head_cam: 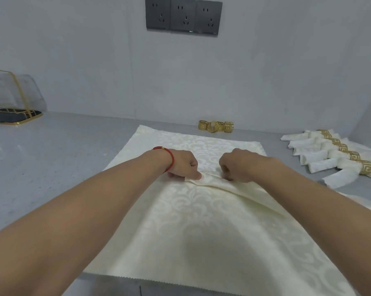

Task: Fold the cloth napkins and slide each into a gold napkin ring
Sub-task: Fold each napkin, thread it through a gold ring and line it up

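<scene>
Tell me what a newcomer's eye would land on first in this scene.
First, the cream damask napkin spread over the grey table, with the left hand and right hand pinching a ridge of cloth at its middle. Next, the row of finished napkins in gold rings at the right. Behind the cloth, near the wall, sit the spare gold rings.

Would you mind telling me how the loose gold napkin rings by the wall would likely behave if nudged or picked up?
The gold napkin rings look like rigid openwork metal, so they should probably keep their shape and feel fairly light. Being round bands, any lying on its curved side might roll on the smooth grey table. They sit clustered together, so nudging one would likely shift its neighbours.
</scene>
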`<control>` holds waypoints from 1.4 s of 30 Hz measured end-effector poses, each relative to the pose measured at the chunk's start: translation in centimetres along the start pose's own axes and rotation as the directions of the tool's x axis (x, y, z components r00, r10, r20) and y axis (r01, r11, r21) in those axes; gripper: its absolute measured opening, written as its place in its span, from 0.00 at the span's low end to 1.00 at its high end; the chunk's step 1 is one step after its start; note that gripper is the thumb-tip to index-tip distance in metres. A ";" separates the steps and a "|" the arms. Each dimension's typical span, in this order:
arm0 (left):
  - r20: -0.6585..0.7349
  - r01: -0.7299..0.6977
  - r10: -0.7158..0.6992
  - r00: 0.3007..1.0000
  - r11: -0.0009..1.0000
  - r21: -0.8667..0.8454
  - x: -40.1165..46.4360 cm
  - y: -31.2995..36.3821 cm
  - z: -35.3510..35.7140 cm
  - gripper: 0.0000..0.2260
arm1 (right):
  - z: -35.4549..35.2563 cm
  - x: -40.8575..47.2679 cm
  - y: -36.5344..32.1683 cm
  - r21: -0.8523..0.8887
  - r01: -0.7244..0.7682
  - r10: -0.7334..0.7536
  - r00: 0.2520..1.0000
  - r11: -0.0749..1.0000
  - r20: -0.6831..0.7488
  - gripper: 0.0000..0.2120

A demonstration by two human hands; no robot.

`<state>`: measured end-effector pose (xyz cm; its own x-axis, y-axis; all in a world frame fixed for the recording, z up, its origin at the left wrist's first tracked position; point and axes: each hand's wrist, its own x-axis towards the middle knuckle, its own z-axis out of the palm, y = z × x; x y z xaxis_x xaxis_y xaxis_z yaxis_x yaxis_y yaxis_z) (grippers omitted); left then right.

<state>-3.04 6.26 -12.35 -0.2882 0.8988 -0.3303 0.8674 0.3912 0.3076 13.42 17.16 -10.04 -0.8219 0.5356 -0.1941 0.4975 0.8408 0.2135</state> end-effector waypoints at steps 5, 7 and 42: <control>0.006 -0.010 0.009 1.000 1.000 0.015 0.3 0.0 0.1 0.14 | -3.6 -0.8 2.9 0.609 -0.078 -0.171 0.925 0.789 0.340 0.15; 0.015 -0.017 0.017 1.000 1.000 0.000 0.3 -0.2 0.0 0.14 | -3.8 -1.1 3.6 0.599 0.005 -0.244 0.916 0.801 0.318 0.15; 0.196 0.034 -0.005 0.981 0.989 -0.145 -0.5 0.1 -1.6 0.16 | 3.5 0.0 1.0 0.289 0.413 -0.311 0.887 0.863 -0.340 0.20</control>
<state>-3.47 6.11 -10.74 -0.2068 0.8406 -0.5005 0.7892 0.4457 0.4225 14.91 18.31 -13.18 -0.9784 0.1872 0.0873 0.1702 0.9701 -0.1728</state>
